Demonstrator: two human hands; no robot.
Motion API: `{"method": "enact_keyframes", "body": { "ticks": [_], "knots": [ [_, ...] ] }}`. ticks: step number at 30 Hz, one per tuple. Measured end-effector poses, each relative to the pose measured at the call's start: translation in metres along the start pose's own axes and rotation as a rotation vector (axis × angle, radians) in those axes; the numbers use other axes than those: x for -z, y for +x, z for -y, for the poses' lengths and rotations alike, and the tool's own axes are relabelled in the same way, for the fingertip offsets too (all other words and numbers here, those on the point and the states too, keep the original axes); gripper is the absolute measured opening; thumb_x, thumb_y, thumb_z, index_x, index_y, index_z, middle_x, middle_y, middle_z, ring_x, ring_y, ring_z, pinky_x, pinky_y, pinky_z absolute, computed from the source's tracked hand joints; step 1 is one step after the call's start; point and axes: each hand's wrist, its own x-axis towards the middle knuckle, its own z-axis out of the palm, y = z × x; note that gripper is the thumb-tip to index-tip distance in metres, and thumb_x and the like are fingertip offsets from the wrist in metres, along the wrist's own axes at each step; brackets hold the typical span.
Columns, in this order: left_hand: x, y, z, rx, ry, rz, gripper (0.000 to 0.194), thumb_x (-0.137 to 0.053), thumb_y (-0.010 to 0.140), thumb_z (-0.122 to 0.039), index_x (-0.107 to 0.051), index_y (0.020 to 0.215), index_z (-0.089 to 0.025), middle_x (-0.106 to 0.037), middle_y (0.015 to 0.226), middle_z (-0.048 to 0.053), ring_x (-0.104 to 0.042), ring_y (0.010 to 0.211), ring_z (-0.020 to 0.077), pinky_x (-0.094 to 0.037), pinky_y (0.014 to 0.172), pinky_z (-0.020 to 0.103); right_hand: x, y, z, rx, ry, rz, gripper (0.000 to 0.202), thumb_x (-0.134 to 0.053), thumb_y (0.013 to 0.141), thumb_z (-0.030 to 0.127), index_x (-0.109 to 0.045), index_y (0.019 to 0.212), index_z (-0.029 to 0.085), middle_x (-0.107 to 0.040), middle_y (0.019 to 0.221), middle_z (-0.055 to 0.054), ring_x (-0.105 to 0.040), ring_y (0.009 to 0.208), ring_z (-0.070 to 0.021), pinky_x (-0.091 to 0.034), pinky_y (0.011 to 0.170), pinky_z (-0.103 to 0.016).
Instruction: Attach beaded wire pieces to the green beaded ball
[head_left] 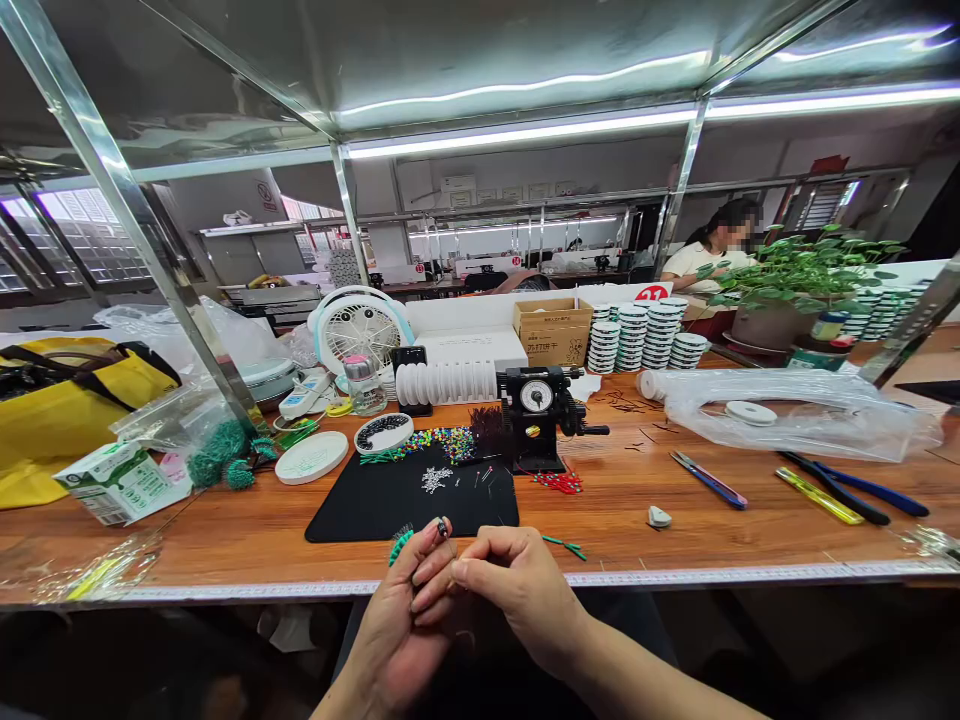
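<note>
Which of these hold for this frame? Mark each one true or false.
1. Both hands meet at the near table edge. True: left hand and right hand touch, pinching a small dark bead.
2. The black mat is bare. False: silver pieces and pins lie on it.
3. The black winder machine stands behind the mat. True.
4. The yellow bag sits at the far right. False: far left.

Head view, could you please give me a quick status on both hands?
Left hand pinching small dark bead. Right hand closed beside it, fingertips meeting. Black mat just beyond, nothing between.
</note>
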Motion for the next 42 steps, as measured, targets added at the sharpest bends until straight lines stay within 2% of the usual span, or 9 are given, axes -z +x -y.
{"method": "enact_keyframes", "body": {
  "ticks": [4, 9, 12, 19, 25, 31, 34, 37, 42],
  "knots": [
    [0.003, -0.002, 0.006, -0.134, 0.257, -0.061, 0.015, -0.069, 0.076, -0.022, -0.056, 0.077, -0.013, -0.033, 0.044, -0.011, -0.029, 0.031, -0.0003, -0.025, 0.032, 0.01, 0.004, 0.004, -0.001, -0.027, -0.024, -0.044, 0.028, -0.072, 0.068, 0.037, -0.064, 0.06, 0.011, -0.058, 0.052, -0.001, -0.049, 0.046, -0.0083, -0.038, 0.045, -0.019],
    [0.006, -0.005, 0.014, -0.346, 0.669, -0.101, 0.03, -0.076, 0.069, -0.031, -0.059, 0.09, -0.017, -0.056, 0.059, -0.004, -0.05, 0.048, 0.0047, -0.038, 0.043, 0.012, 0.012, 0.007, -0.009, -0.142, 0.104, -0.015, 0.035, -0.07, 0.071, 0.043, -0.061, 0.06, 0.012, -0.041, 0.039, 0.006, -0.026, 0.03, -0.0025, -0.016, 0.032, -0.018],
    [0.007, -0.004, 0.014, -0.363, 0.78, -0.095, 0.03, -0.071, 0.073, -0.039, -0.06, 0.092, -0.018, -0.05, 0.046, -0.006, -0.042, 0.037, 0.0049, -0.031, 0.035, 0.013, 0.015, 0.006, -0.014, -0.141, 0.146, -0.005, 0.03, -0.071, 0.072, 0.039, -0.062, 0.065, 0.011, -0.045, 0.044, 0.005, -0.028, 0.031, -0.0021, -0.016, 0.033, -0.018],
    [0.003, -0.002, 0.009, -0.211, 0.696, -0.069, 0.031, -0.067, 0.076, -0.043, -0.063, 0.069, -0.013, -0.037, 0.034, -0.008, -0.034, 0.031, 0.0046, -0.04, 0.041, 0.019, 0.013, 0.009, -0.017, -0.123, 0.375, 0.135, 0.023, -0.059, 0.082, 0.036, -0.057, 0.076, 0.013, -0.057, 0.062, -0.002, -0.051, 0.049, -0.0091, -0.034, 0.043, -0.019],
    [0.009, -0.001, 0.005, -0.219, 0.717, -0.147, 0.033, -0.071, 0.072, -0.044, -0.064, 0.085, -0.014, -0.026, 0.035, -0.012, -0.025, 0.029, 0.0021, -0.023, 0.032, 0.014, 0.019, 0.01, -0.017, -0.168, 0.216, 0.043, 0.022, -0.073, 0.07, 0.027, -0.062, 0.08, 0.01, -0.041, 0.047, 0.007, -0.025, 0.036, -0.0013, -0.017, 0.035, -0.015],
    [0.014, -0.001, 0.003, -0.204, 0.762, -0.154, 0.029, -0.067, 0.076, -0.043, -0.064, 0.082, -0.015, -0.026, 0.038, -0.011, -0.022, 0.032, 0.0018, -0.02, 0.035, 0.015, 0.021, 0.009, -0.015, -0.173, 0.216, 0.072, 0.022, -0.069, 0.072, 0.033, -0.061, 0.074, 0.012, -0.059, 0.064, -0.002, -0.039, 0.037, -0.0053, -0.021, 0.032, -0.018],
    [0.014, -0.002, 0.002, -0.255, 0.797, -0.146, 0.028, -0.066, 0.077, -0.041, -0.063, 0.083, -0.014, -0.023, 0.039, -0.012, -0.02, 0.034, 0.0021, -0.018, 0.035, 0.016, 0.022, 0.009, -0.017, -0.175, 0.183, 0.044, 0.026, -0.072, 0.071, 0.035, -0.062, 0.072, 0.012, -0.049, 0.052, 0.004, -0.028, 0.035, -0.0024, -0.015, 0.034, -0.018],
    [0.012, -0.004, 0.003, -0.289, 0.857, -0.125, 0.026, -0.065, 0.078, -0.039, -0.061, 0.084, -0.014, -0.029, 0.042, -0.01, -0.027, 0.037, 0.0036, -0.023, 0.037, 0.016, 0.024, 0.008, -0.016, -0.123, 0.152, 0.001, 0.025, -0.075, 0.067, 0.032, -0.062, 0.066, 0.011, -0.039, 0.046, 0.007, -0.022, 0.04, -0.0024, -0.014, 0.039, -0.019],
    [0.008, -0.008, 0.009, -0.161, 0.908, -0.008, 0.019, -0.059, 0.081, -0.033, -0.054, 0.086, -0.016, -0.048, 0.052, -0.004, -0.04, 0.043, 0.0078, -0.037, 0.044, 0.02, 0.019, 0.009, -0.009, 0.038, -0.12, -0.138, 0.024, -0.071, 0.071, 0.035, -0.07, 0.07, 0.011, -0.06, 0.064, -0.003, -0.047, 0.059, -0.0101, -0.036, 0.055, -0.021]
  ]
}}
